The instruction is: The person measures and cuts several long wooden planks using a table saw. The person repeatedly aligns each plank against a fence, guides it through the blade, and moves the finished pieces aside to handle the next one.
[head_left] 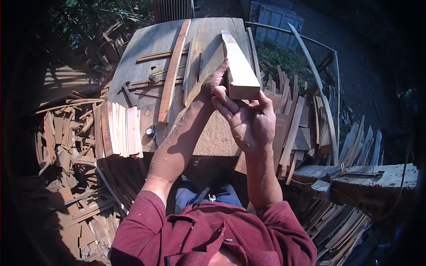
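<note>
A thick, pale wooden beam (242, 66) is raised above the workbench (137, 48), its squared end toward me and its sunlit top face bright. Along the beam's left side, my left hand (215, 80) is closed on it, with most of its fingers hidden behind or beneath the wood. Under the near end, my right hand (249, 116) supports the beam palm up, the fingers curled at both sides of it. Sawdust and small chips cling to my forearms. Left of the beam, a long reddish-brown board (174, 71) lies lengthwise on the bench.
A hammer (128, 94), a yellow measuring strip (163, 71) and a small dark round object (151, 131) lie on the bench's left part. Short boards (120, 128) stand stacked at its near left corner. Scrap wood (66, 177) piles up left; strips (290, 128) lean at right.
</note>
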Tool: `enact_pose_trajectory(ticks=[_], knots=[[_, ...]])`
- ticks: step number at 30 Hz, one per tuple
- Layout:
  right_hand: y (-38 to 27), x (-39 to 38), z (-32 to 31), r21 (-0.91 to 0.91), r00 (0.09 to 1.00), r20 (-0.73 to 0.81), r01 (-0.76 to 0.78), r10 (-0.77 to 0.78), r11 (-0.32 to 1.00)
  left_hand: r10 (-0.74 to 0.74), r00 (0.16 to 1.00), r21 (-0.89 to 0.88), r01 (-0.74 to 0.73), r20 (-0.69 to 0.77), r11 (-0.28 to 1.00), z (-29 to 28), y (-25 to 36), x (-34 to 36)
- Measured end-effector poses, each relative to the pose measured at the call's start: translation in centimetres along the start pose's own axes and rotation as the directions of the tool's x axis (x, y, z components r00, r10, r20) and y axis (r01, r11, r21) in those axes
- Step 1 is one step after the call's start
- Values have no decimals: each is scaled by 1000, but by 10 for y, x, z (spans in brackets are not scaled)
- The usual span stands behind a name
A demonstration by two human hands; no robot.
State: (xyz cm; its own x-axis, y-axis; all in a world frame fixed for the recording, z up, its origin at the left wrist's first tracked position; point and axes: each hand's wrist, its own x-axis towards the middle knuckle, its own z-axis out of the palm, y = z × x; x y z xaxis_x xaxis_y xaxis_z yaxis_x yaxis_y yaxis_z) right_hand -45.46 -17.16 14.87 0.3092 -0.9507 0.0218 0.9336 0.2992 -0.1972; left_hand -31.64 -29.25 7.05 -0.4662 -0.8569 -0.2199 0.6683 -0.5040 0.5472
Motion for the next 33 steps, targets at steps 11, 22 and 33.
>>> enact_pose_trajectory(ticks=[11,22,33], knots=[[97,-125,-88,-307,944,-206,-312,257,899,26,900,808,378,-436,452,-49,-30,-86],[125,-115,-332,-935,935,-353,-353,39,-25,-362,854,-101,351,-373,931,-190,-275,-486],[246,-71,-361,-810,979,-130,-197,-158,-553,-32,496,387,714,-868,583,-185,-505,-606]])
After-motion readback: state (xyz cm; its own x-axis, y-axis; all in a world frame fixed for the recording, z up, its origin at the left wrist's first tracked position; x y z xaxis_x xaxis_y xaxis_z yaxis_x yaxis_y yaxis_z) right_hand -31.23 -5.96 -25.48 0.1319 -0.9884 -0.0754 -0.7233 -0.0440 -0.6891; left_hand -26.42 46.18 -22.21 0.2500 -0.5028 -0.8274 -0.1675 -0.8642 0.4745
